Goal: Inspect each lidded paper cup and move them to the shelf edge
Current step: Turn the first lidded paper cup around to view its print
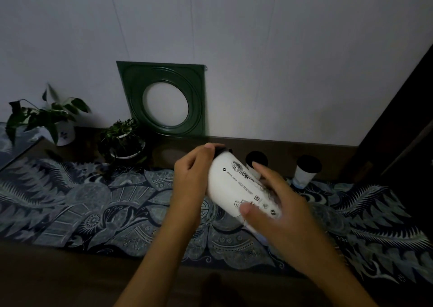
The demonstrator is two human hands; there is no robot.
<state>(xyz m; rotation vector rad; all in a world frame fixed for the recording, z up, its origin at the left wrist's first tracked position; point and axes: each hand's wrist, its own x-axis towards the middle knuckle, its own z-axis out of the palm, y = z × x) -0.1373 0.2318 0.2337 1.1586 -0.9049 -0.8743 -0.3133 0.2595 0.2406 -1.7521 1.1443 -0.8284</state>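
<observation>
At frame centre, both hands hold a tilted white paper cup (236,189): the left hand (194,177) grips near its black lid, the right hand (278,203) wraps the base, above the patterned cloth (93,213).

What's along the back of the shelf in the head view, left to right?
Leafy plant in white pot → small plant in white bowl → green square frame → held cup → black-lidded cup at far right.

Held paper cup (236,189) bears a recycling symbol; print too blurred to read
</observation>
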